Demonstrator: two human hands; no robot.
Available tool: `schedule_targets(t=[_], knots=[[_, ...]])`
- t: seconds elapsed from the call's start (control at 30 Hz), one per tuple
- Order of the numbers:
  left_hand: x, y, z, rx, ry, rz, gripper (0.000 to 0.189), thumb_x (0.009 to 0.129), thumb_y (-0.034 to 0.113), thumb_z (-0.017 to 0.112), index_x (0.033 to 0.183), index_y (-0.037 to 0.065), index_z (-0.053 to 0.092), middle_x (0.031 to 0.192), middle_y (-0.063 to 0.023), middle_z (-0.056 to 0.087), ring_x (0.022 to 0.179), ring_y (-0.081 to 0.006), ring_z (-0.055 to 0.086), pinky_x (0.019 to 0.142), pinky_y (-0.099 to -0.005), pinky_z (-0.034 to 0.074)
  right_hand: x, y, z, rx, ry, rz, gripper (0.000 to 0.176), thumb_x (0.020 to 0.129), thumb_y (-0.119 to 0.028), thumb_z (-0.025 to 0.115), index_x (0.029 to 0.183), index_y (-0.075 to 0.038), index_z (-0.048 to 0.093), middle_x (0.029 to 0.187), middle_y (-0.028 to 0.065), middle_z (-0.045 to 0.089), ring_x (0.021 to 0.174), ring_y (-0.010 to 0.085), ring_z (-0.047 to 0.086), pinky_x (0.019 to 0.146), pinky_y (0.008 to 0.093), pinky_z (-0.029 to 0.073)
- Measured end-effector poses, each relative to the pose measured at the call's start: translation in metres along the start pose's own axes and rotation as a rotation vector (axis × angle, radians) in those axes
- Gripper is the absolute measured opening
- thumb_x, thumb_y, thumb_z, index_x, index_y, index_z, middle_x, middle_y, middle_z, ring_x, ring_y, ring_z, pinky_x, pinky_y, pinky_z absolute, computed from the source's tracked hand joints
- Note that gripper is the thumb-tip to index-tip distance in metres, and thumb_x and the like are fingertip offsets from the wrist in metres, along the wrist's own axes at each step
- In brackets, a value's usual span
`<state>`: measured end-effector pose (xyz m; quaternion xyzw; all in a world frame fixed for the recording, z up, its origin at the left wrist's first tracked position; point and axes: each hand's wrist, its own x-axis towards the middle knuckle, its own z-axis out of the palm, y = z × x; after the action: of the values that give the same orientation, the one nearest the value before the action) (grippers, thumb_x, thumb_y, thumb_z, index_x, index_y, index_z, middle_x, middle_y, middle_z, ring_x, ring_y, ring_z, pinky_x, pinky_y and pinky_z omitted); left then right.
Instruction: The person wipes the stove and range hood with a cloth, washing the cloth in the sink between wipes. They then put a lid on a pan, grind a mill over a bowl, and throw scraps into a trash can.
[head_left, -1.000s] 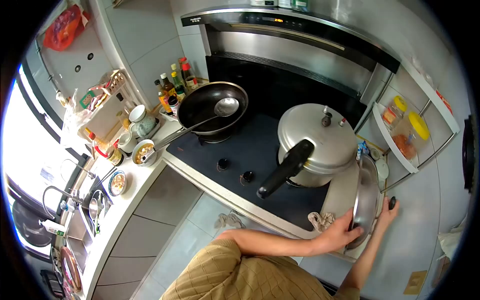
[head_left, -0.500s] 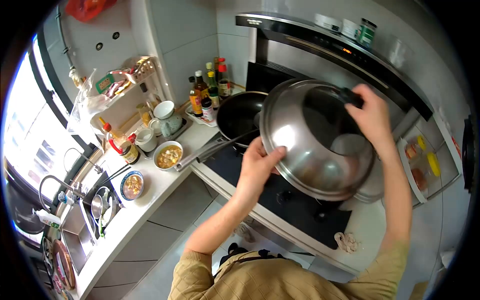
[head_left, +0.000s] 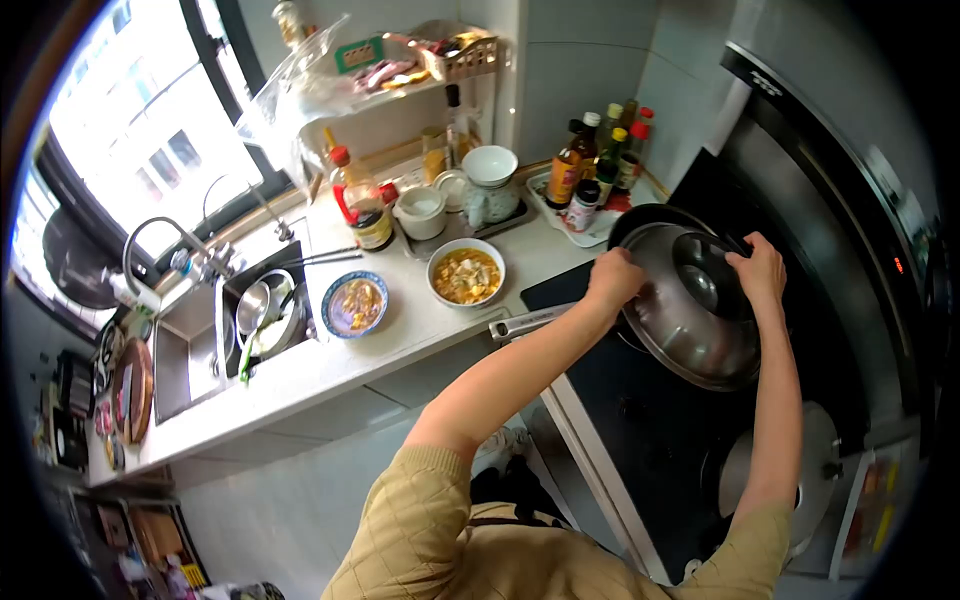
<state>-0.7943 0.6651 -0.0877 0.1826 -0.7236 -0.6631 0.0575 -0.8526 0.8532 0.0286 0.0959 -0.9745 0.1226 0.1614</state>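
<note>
Gripping the lid (head_left: pixel 692 312) over the wok (head_left: pixel 655 214), right hand (head_left: pixel 759 270) on knob (head_left: pixel 738 244), left hand (head_left: pixel 615 277) clenched at its rim (head_left: pixel 648 342), the person (head_left: pixel 540 562) could tip it askew if either hold slips.

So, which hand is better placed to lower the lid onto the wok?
Probably the right hand: it is at the dark handle atop the lid. The left hand is at the lid's edge, near the wok; what it grips is unclear.
</note>
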Motion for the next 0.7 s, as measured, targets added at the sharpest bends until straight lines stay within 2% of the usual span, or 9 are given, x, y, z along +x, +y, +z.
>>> schedule_targets(t=[0.03,0.2,0.23,0.3,0.37,0.43,0.5,0.6,0.7], knots=[[0.004,-0.001,0.004,-0.098,-0.055,-0.063,0.037,0.064,0.012,0.061,0.100,0.000,0.060,0.094,-0.0195,0.062,0.089,-0.0319,0.061,0.075,-0.0356,0.049,0.005,0.001,0.006,0.008,-0.007,-0.008,0.039,0.070,-0.023,0.068,0.102,-0.005,0.058,0.099,0.0166,0.061,0.093,0.0341,0.058,0.076,0.0407,0.046],[0.027,-0.001,0.020,0.010,-0.011,-0.082,0.044,0.062,0.015,0.068,0.103,0.002,0.058,0.098,-0.0169,0.062,0.091,-0.0284,0.061,0.076,-0.0333,0.048,0.030,0.012,0.047,0.089,0.007,-0.056,0.045,0.071,-0.021,0.069,0.110,-0.002,0.056,0.107,0.0178,0.059,0.099,0.0350,0.055,0.082,0.0405,0.044],[0.028,0.002,0.018,-0.023,-0.021,-0.101,0.046,0.061,0.015,0.068,0.104,0.002,0.057,0.098,-0.0167,0.062,0.090,-0.0282,0.061,0.076,-0.0333,0.048,0.036,0.021,0.061,0.098,0.083,-0.114,0.039,0.071,-0.020,0.069,0.104,-0.005,0.057,0.102,0.0181,0.060,0.095,0.0350,0.057,0.077,0.0411,0.045],[0.044,-0.008,0.019,-0.074,-0.045,-0.071,0.052,0.060,0.017,0.071,0.107,0.000,0.055,0.098,-0.0168,0.062,0.089,-0.0266,0.061,0.075,-0.0330,0.049,0.043,0.023,0.068,0.091,0.032,-0.098,0.037,0.071,-0.020,0.069,0.103,-0.004,0.057,0.102,0.0176,0.060,0.095,0.0357,0.056,0.077,0.0416,0.045],[0.036,0.004,0.011,-0.120,-0.103,-0.107,0.053,0.060,0.016,0.071,0.108,-0.002,0.055,0.100,-0.0185,0.061,0.090,-0.0271,0.060,0.075,-0.0331,0.049,0.041,0.022,0.071,0.036,0.070,-0.115,0.031,0.075,-0.020,0.065,0.102,-0.007,0.056,0.101,0.0150,0.060,0.094,0.0344,0.056,0.076,0.0417,0.045],[0.036,-0.002,0.013,-0.085,-0.097,-0.085,0.052,0.061,0.014,0.070,0.108,-0.002,0.055,0.102,-0.0187,0.060,0.093,-0.0273,0.060,0.077,-0.0328,0.048,0.038,0.023,0.073,-0.026,0.024,-0.108,0.035,0.080,-0.023,0.061,0.110,-0.008,0.054,0.110,0.0118,0.057,0.097,0.0323,0.055,0.078,0.0404,0.045],[0.028,-0.003,0.008,-0.072,-0.093,-0.062,0.052,0.061,0.013,0.069,0.108,-0.002,0.055,0.104,-0.0187,0.059,0.095,-0.0274,0.059,0.080,-0.0323,0.047,0.032,0.024,0.077,-0.027,0.074,-0.150,0.034,0.082,-0.026,0.057,0.112,-0.010,0.053,0.109,0.0104,0.057,0.097,0.0315,0.055,0.078,0.0402,0.045],[-0.003,0.012,-0.023,-0.134,-0.127,-0.087,0.048,0.064,0.013,0.067,0.108,-0.001,0.055,0.105,-0.0181,0.059,0.099,-0.0275,0.057,0.083,-0.0316,0.045,0.035,0.024,0.079,-0.111,-0.014,-0.124,0.038,0.085,-0.030,0.053,0.117,-0.011,0.052,0.112,0.0118,0.055,0.099,0.0311,0.054,0.080,0.0397,0.044],[-0.027,-0.004,-0.065,-0.189,-0.048,0.126,0.045,0.070,0.012,0.064,0.112,-0.001,0.053,0.105,-0.0146,0.059,0.098,-0.0228,0.055,0.082,-0.0310,0.044,0.037,0.022,0.083,-0.171,-0.091,-0.070,0.046,0.086,-0.037,0.050,0.124,-0.011,0.046,0.118,0.0136,0.052,0.104,0.0323,0.051,0.085,0.0413,0.043]])
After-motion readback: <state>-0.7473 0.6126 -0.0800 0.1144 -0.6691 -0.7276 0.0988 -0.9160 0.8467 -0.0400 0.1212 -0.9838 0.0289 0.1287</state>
